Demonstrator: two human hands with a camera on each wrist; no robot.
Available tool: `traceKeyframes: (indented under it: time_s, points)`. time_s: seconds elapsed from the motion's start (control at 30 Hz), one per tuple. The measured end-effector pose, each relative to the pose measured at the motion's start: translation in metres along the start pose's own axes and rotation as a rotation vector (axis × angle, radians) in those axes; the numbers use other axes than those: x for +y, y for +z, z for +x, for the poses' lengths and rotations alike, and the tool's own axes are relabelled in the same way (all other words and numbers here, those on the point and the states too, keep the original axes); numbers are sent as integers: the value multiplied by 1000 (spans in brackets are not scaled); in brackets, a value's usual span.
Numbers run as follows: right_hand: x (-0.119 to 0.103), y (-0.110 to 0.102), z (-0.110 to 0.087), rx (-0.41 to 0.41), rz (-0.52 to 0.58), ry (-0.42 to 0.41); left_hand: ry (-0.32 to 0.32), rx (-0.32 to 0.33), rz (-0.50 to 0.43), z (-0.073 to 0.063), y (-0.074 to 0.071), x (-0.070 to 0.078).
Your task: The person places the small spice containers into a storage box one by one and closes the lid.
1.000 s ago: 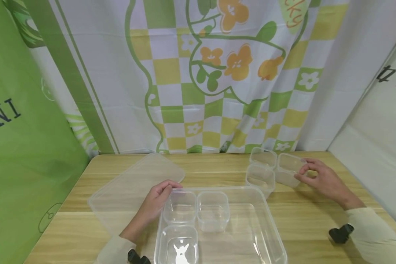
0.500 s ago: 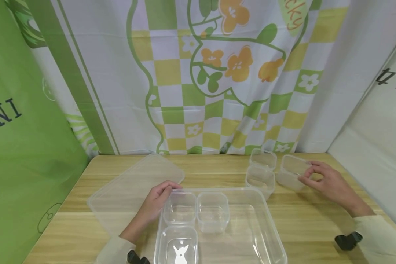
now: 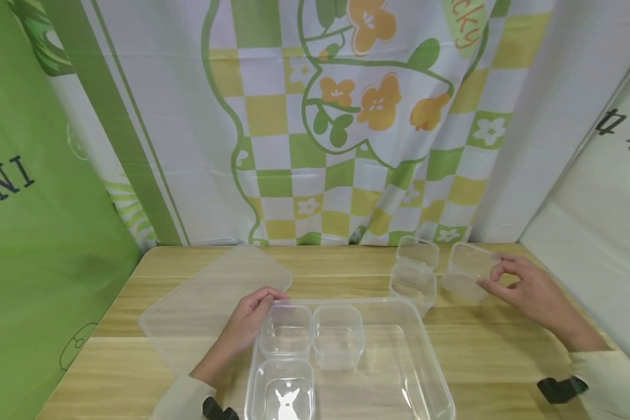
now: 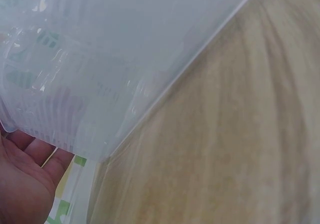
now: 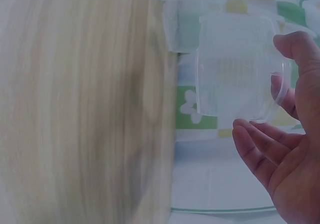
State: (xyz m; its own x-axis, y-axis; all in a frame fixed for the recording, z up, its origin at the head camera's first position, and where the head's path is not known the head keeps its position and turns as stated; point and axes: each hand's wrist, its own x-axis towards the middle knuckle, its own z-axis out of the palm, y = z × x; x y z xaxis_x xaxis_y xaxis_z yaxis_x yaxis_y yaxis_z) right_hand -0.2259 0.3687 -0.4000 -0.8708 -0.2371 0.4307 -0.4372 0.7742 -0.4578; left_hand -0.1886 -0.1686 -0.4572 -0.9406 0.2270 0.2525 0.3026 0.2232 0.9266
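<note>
"What's closest on your feed?"

"From the head camera I see a large clear container (image 3: 383,385) toward the table's (image 3: 493,361) near edge, with three small tubs (image 3: 338,335) on its left: two along the far side, one nearer."

"And the left hand?"

"I see the left hand (image 3: 252,318) gripping the container's far-left corner, fingers bent at the rim. A flat clear lid (image 3: 215,297) lies left of it, reaching up to the table's far edge."

"The right?"

"I have the right hand (image 3: 525,289) pinching the right side of a fourth tub (image 3: 467,274), near the table's far-right corner. I can't tell whether its base touches the wood."

"Beyond that?"

"Just left, two more tubs (image 3: 413,283) stand one behind the other toward the far edge. A patterned curtain (image 3: 367,192) hangs behind."
</note>
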Motion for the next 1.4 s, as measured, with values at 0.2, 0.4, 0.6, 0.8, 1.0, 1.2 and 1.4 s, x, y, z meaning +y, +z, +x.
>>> traceKeyframes:
  time_s: [0.2, 0.4, 0.6, 0.8, 1.0, 1.2, 1.4]
  points:
    - [-11, -4, -1, 7, 30, -1, -6, 5, -1, 0, 0, 0]
    - [-20, -8, -3, 25, 31, -2, 7, 12, -10, 1, 1, 0]
    - [-31, -11, -5, 31, 33, 9, 3, 18, -8, 2, 1, 1]
    - [-45, -16, -7, -3, 21, 34, -9, 11, -3, 2, 0, 1]
    - [-59, -21, -8, 5, 25, 33, -13, 16, -3, 1, 1, 2]
    - [-79, -22, -10, 14, 52, 15, 21, 11, -8, 0, 1, 3]
    - [-96, -18, -12, 64, 82, -62, 29, 5, -19, 0, 1, 4]
